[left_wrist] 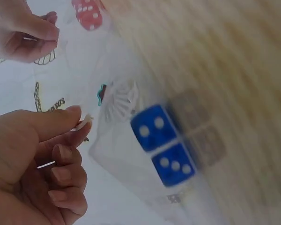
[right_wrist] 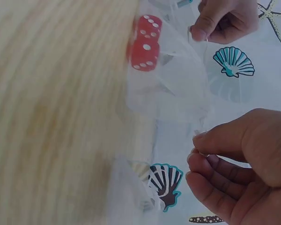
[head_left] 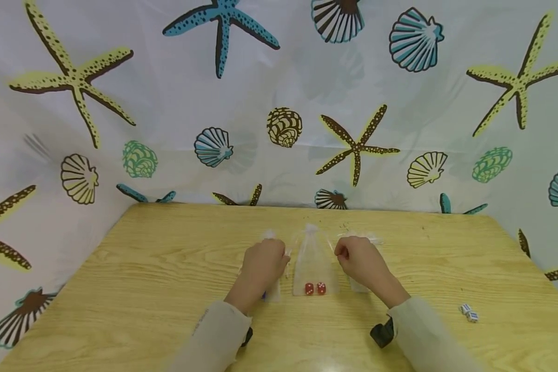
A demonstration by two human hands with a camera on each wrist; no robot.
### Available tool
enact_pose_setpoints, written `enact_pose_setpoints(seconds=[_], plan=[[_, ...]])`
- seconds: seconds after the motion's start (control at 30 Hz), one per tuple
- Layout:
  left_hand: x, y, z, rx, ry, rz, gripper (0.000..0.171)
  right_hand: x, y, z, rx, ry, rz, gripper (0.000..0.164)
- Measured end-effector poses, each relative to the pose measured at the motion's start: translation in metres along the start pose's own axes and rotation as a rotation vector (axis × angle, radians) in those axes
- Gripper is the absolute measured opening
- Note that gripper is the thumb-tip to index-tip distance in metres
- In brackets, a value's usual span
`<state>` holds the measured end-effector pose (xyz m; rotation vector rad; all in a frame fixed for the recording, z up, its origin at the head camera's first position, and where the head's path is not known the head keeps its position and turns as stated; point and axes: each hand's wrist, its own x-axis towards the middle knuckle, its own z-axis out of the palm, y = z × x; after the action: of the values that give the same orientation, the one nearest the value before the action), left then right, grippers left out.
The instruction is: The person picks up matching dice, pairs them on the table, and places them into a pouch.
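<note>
In the head view a sheer white drawstring bag [head_left: 310, 263] lies flat on the table, its neck gathered at the far end. Two red dice [head_left: 321, 288] are inside, near its closed bottom. On the left, my left hand [head_left: 264, 260] pinches one end of the bag's thin drawstring between thumb and forefinger. My right hand [head_left: 366, 262] pinches the string on the opposite side. Beneath the left hand is a second sheer bag [head_left: 274, 292] with two blue dice [left_wrist: 154, 126], clearest in the left wrist view. A third sheer bag [head_left: 359, 285] is partly hidden under the right hand.
Two white dice with blue markings [head_left: 468, 312] lie on the wooden table [head_left: 158, 289] at the right. A pale cloth [head_left: 260, 93] printed with shells and starfish hangs behind and at both sides of the table.
</note>
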<state>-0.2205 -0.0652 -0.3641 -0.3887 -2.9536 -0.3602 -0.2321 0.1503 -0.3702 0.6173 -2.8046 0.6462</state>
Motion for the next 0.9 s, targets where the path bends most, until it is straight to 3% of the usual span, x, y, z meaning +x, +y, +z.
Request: enact_pose_setpoints(seconds=[0.2, 0.47, 0.9], plan=[[-0.002, 0.012, 0.006, 0.037, -0.071, 0.022, 0.032, -0.004, -0.007, 0.010, 0.013, -0.060, 0.013, 0.009], [-0.004, 0.020, 0.006, 0.060, -0.158, 0.011, 0.020, -0.006, -0.012, 0.009, 0.007, -0.095, 0.017, 0.008], [-0.001, 0.030, 0.002, 0.015, -0.030, 0.108, 0.010, -0.012, 0.002, -0.014, -0.007, -0.051, 0.029, 0.005]])
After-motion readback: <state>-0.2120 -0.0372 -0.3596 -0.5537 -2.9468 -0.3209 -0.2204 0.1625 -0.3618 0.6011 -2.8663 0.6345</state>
